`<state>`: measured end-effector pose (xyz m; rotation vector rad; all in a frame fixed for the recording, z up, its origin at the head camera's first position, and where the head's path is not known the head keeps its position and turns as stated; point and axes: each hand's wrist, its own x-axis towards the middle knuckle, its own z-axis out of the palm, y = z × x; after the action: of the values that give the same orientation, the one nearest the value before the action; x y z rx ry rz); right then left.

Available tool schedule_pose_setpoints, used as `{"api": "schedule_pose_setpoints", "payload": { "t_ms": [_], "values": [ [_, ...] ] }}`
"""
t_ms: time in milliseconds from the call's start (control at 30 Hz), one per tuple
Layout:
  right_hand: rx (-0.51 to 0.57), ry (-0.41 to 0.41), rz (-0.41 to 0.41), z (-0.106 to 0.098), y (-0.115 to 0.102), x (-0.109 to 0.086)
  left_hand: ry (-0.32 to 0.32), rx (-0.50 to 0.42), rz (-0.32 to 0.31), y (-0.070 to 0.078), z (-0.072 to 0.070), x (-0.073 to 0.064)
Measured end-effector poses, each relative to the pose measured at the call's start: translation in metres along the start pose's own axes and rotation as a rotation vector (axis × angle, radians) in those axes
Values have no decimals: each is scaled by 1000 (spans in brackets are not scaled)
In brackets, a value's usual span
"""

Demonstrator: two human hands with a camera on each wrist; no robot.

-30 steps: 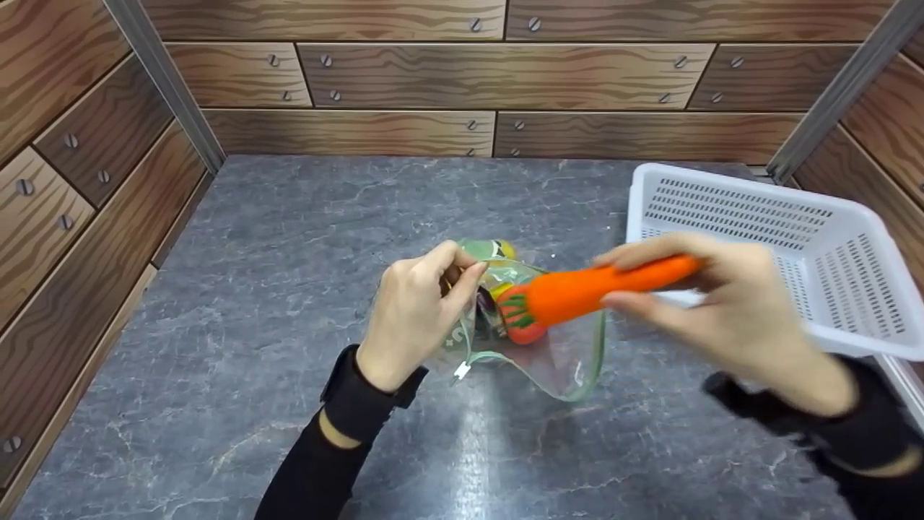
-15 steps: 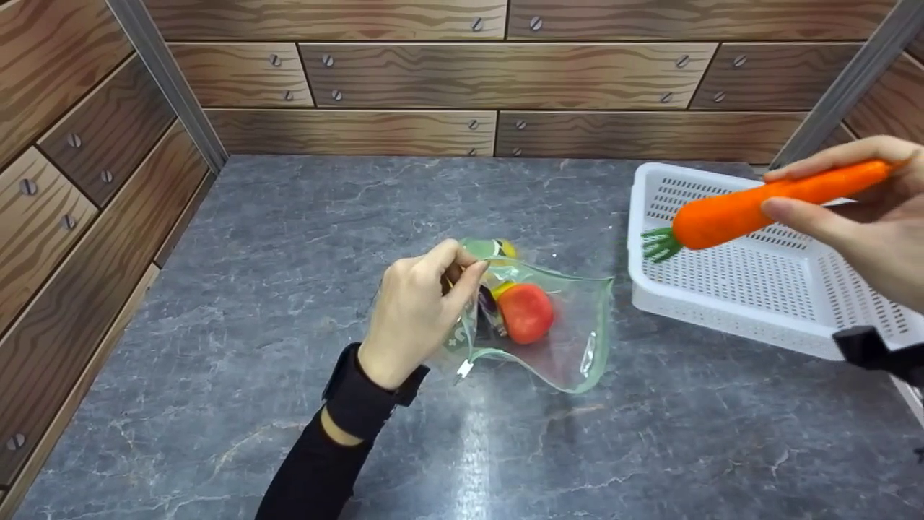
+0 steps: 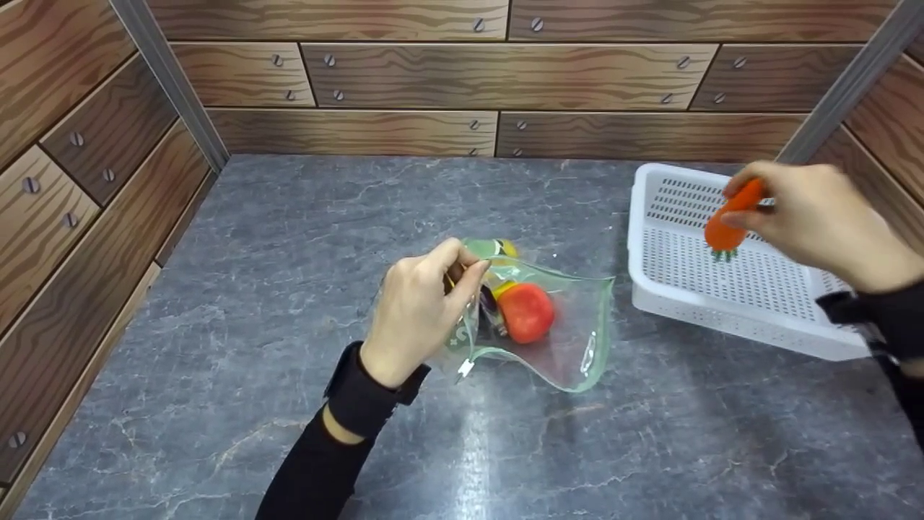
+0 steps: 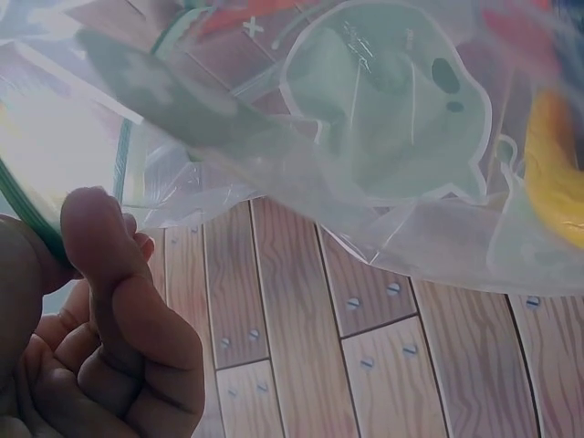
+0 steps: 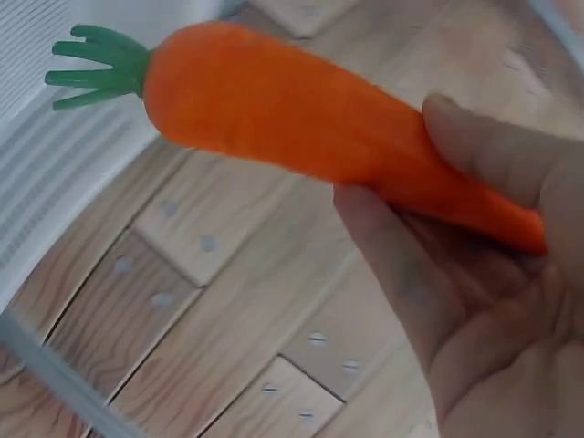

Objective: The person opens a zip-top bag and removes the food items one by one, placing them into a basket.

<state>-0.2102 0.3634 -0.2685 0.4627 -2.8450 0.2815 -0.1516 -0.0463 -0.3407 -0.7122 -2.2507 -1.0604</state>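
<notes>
My left hand (image 3: 426, 307) pinches the rim of a clear zip bag (image 3: 577, 325) with green edging, keeping its mouth spread. Inside the bag sit a round red fruit or vegetable (image 3: 527, 312), something dark purple partly hidden by my hand, and a yellow item (image 4: 552, 173) that shows in the left wrist view. A white slider (image 3: 465, 368) hangs at the bag's near edge. With thumb and fingers, my right hand (image 3: 816, 217) grips an orange carrot (image 5: 283, 105) over the white basket (image 3: 729, 328). Its green top points down toward the basket floor.
The perforated basket stands at the right of the grey marbled table (image 3: 238, 289). Wood-patterned walls (image 3: 404, 72) enclose the back and both sides, with metal posts (image 3: 173, 87) at the corners.
My right hand has carried the carrot from the bag's mouth rightward to above the basket, and tilted its green top downward. The left hand stays at the bag's rim.
</notes>
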Motion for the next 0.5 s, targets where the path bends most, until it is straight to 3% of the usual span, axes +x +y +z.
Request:
{"api": "schedule_pose_setpoints", "payload": {
  "t_ms": [167,300,500],
  "values": [
    [-88,-288,-47,35,17,23,-2,1,-1,1,0,0],
    [-173,-395,-86,61,28,33,-6,-3,9,3,0,0],
    [-241,-503,-57,88,36,42,-6,-9,19,5,1,0]
  ]
}}
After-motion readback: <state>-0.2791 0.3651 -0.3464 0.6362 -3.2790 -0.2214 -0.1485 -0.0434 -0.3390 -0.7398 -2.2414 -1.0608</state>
